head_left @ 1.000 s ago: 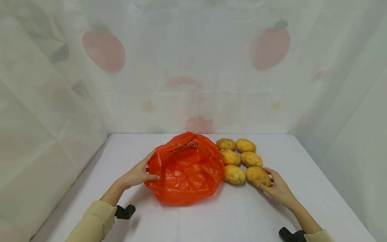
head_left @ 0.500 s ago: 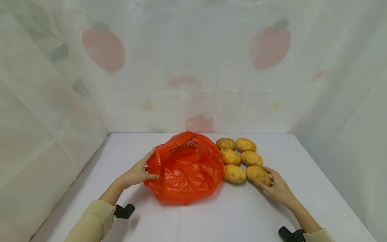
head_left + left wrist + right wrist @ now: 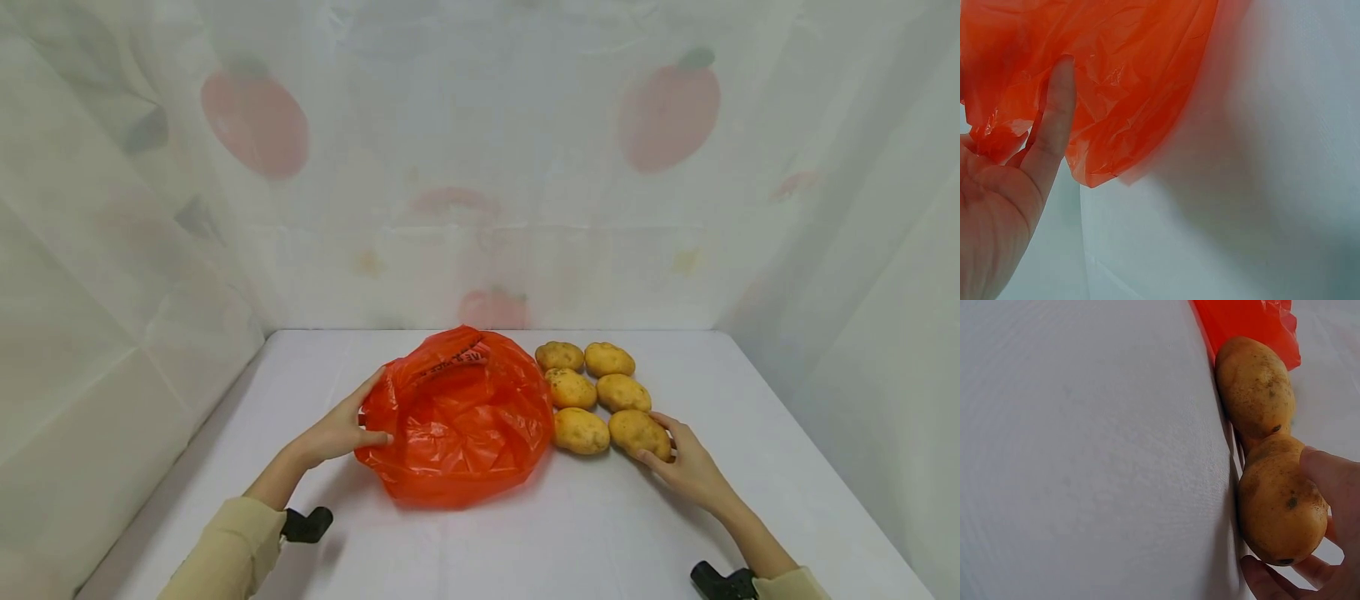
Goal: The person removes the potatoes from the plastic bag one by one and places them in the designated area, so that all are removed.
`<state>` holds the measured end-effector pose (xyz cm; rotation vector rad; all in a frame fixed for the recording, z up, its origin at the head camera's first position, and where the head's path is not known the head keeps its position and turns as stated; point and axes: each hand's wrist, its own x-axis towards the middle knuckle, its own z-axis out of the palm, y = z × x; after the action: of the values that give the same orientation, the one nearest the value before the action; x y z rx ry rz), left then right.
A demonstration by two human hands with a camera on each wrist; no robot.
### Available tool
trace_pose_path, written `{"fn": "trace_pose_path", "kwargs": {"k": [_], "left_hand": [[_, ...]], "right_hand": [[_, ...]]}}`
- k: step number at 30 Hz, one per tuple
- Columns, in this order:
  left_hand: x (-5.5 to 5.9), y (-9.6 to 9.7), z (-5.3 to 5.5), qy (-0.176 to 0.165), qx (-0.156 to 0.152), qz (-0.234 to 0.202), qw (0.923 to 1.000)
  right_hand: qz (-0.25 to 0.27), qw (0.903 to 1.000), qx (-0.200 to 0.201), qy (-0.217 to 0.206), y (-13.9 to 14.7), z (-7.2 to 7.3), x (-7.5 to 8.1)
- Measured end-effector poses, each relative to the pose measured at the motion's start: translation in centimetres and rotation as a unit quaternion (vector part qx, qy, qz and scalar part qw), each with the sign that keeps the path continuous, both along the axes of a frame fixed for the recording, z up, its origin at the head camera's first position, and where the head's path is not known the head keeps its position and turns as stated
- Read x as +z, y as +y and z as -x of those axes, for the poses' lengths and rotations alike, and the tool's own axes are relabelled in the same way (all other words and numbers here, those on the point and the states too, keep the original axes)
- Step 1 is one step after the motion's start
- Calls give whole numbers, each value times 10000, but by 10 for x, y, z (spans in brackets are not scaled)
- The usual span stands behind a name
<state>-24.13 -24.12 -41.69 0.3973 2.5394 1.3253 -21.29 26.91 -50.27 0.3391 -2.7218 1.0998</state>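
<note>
A red plastic bag (image 3: 465, 425) lies on the table with its mouth spread toward me. My left hand (image 3: 337, 429) grips its left edge, thumb inside the rim and the other fingers partly hidden by the film; in the left wrist view the thumb (image 3: 1057, 109) presses on the bag (image 3: 1129, 81). My right hand (image 3: 690, 467) holds the nearest right potato (image 3: 640, 435) between thumb and fingers, and the potato still rests on the table. In the right wrist view this potato (image 3: 1282, 503) touches another potato (image 3: 1255, 387) beside the bag.
Several more potatoes stand in two columns right of the bag, such as the front left one (image 3: 581, 431) and a far right one (image 3: 609, 359). The white table (image 3: 525, 550) ends at a back edge before a pale curtain (image 3: 480, 167). Curtains also hang on both sides.
Almost nothing differs. The bag and left hand appear shifted very slightly left; the right hand keeps its place at the potato.
</note>
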Motion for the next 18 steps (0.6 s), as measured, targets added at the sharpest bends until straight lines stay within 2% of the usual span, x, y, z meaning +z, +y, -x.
{"fn": "trace_pose_path", "kwargs": {"k": [3,5,9,18], "left_hand": [[0,0,0,-7,31,-26,10000],[-6,-4,3,27,34,-53,10000],[-6,-6,3,85,47,-52,9999],[-4,-10,4,412,-100,1,9991]], "right_hand": [[10,10000,38,-9,0,-1,2],[15,10000,68,4,0,-2,3],[15,9999,106,106,2,-4,8],[-177,9991,-32,396,7,-1,33]]}}
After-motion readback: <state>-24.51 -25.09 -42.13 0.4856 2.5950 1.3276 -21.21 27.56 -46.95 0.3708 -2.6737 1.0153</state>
